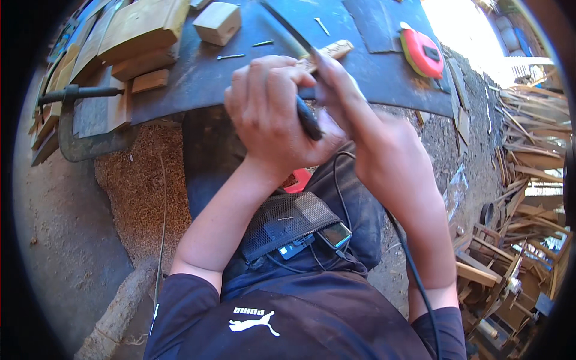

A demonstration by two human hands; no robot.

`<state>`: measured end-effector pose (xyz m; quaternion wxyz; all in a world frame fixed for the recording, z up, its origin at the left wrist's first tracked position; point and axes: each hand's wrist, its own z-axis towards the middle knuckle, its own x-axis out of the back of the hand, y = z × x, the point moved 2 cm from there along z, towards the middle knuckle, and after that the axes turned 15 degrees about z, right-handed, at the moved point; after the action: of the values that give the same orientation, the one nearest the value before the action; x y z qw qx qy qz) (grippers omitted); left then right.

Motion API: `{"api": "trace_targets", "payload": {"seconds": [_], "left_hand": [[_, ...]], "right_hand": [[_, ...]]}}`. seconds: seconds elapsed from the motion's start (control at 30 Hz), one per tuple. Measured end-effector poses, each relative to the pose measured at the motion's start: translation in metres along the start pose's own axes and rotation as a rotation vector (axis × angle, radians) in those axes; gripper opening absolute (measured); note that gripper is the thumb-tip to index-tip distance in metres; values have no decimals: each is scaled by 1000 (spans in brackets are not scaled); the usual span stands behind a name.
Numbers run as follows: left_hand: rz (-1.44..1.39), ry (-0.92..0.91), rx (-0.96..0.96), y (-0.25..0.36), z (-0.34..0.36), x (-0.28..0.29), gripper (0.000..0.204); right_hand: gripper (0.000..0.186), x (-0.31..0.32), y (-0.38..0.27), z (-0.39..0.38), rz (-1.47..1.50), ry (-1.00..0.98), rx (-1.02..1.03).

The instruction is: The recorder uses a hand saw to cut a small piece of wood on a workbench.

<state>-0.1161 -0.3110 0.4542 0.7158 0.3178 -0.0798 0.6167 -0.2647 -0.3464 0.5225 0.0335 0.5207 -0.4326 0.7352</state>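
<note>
My left hand (267, 111) is closed, its fingers wrapped around a dark handle (308, 119) that shows between fingers and thumb. Close against it, my right hand (387, 144) is bent and closed; its fingers are partly smeared by motion, which hides its grip. Beyond the fingertips a long, narrow dark blade (287, 25) slants up and left over the table. A short, pale, carved-looking wooden piece (336, 50) crosses the blade's lower end by the right index finger. Whether blade and handle are one tool is hidden by the hands.
The dark tabletop (198, 75) holds a wooden block (218, 24), several screws or nails and a red tape measure (423, 54). A metal clamp (75, 126) grips stacked wood at left. A mesh pouch (285, 225) with cables lies on my lap. Wood scraps (534, 132) pile up at right.
</note>
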Motion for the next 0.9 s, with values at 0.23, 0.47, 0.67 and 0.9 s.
{"api": "trace_targets", "payload": {"seconds": [0.23, 0.47, 0.67, 0.9], "left_hand": [[26, -54, 18, 1, -1, 4, 34], [30, 13, 3, -11, -8, -2, 35], [3, -24, 19, 3, 2, -1, 36], [52, -24, 5, -20, -9, 7, 56]], "right_hand": [[74, 12, -7, -52, 50, 22, -89], [74, 1, -11, -4, -52, -75, -43], [71, 26, -19, -57, 171, -25, -282], [70, -3, -24, -2, 135, -35, -137]]}}
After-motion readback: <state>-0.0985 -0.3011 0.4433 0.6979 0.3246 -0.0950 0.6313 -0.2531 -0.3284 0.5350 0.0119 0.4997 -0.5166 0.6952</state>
